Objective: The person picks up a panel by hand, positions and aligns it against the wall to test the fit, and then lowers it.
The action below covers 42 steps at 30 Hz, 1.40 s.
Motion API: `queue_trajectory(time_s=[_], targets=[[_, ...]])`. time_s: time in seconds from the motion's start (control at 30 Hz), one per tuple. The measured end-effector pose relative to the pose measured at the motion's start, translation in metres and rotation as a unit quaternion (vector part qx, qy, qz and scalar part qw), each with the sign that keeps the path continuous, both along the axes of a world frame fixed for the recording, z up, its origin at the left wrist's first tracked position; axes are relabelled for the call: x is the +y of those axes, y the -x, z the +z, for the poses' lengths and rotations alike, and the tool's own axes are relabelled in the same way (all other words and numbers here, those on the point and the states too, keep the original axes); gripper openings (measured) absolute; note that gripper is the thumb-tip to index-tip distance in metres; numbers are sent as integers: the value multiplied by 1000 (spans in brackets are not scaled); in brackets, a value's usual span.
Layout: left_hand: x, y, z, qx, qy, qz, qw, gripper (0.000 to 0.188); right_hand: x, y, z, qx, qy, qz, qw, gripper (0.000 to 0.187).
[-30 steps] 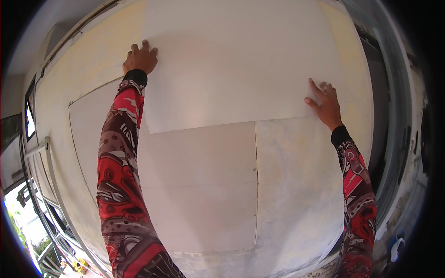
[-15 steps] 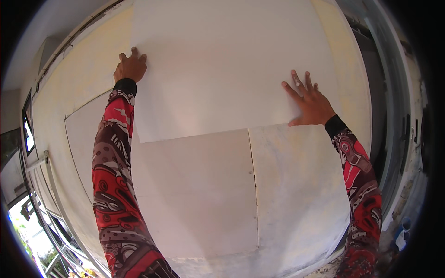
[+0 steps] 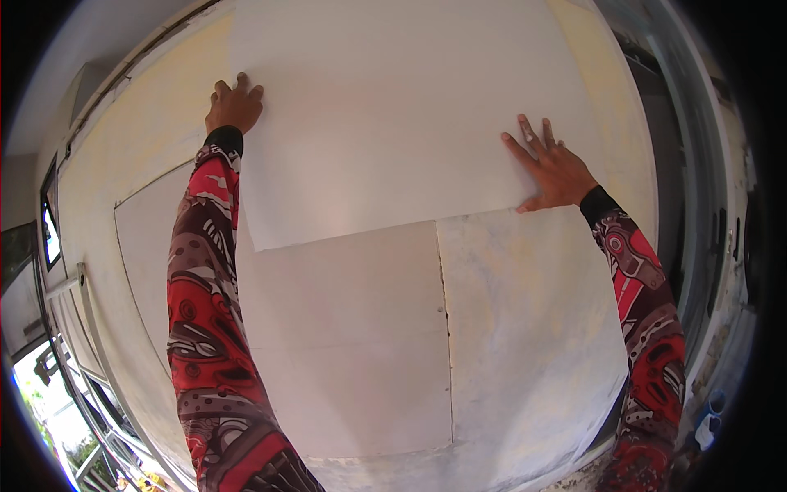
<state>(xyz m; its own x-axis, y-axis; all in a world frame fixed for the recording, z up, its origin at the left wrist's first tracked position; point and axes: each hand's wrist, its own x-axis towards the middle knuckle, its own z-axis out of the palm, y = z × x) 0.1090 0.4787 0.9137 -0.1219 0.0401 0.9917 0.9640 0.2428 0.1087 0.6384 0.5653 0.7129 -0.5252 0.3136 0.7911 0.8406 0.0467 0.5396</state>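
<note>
A large smooth white sheet point(image 3: 393, 123) lies against a pale wall surface, its lower edge slanting upward to the right. My left hand point(image 3: 235, 108) rests at the sheet's left edge with its fingers apart, some of them bent. Flat on the lower right part of the sheet is my right hand point(image 3: 553, 172), fingers spread and the thumb near the bottom edge. Pale smears mark some of its fingers. Below the sheet, a greyish white panel point(image 3: 352, 328) meets a patchy cream panel point(image 3: 533, 312) along a dark vertical seam with small fastener heads.
Yellowish wall point(image 3: 156, 107) shows left of the sheet. A metal frame like a ladder point(image 3: 94, 328) stands at the lower left, near a bright opening. On the right runs a grey metal frame point(image 3: 697, 164), with a blue object point(image 3: 711, 414) low down beside it.
Both hands have shifted slightly up and to the right. The sheet has moved a little the same way, its right side higher, baring slightly more of the seam.
</note>
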Motion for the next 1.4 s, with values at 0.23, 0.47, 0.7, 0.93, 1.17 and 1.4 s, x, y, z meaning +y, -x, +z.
queue_trajectory(time_s=[0.23, 0.47, 0.7, 0.93, 1.17, 1.4], targets=[[3, -10, -19, 118, -145, 15, 982, 45, -4, -1, -3, 15, -11, 1, 1000, 133], [-13, -75, -218, 346, 139, -10, 928, 113, 11, -4, -6, -14, -39, -4, 999, 133], [-20, -40, -223, 366, 91, -6, 926, 99, 17, 8, 0, -53, -83, 35, 994, 130], [-50, -11, -230, 358, 83, 1, 930, 96, 3, 39, 1, -100, -149, 74, 981, 122], [-130, 87, -218, 311, 154, 72, 935, 104, -78, 158, 18, -102, -148, 97, 979, 118], [-150, 109, -217, 289, 168, 66, 940, 104, -99, 182, 16, -83, -113, 98, 985, 120]])
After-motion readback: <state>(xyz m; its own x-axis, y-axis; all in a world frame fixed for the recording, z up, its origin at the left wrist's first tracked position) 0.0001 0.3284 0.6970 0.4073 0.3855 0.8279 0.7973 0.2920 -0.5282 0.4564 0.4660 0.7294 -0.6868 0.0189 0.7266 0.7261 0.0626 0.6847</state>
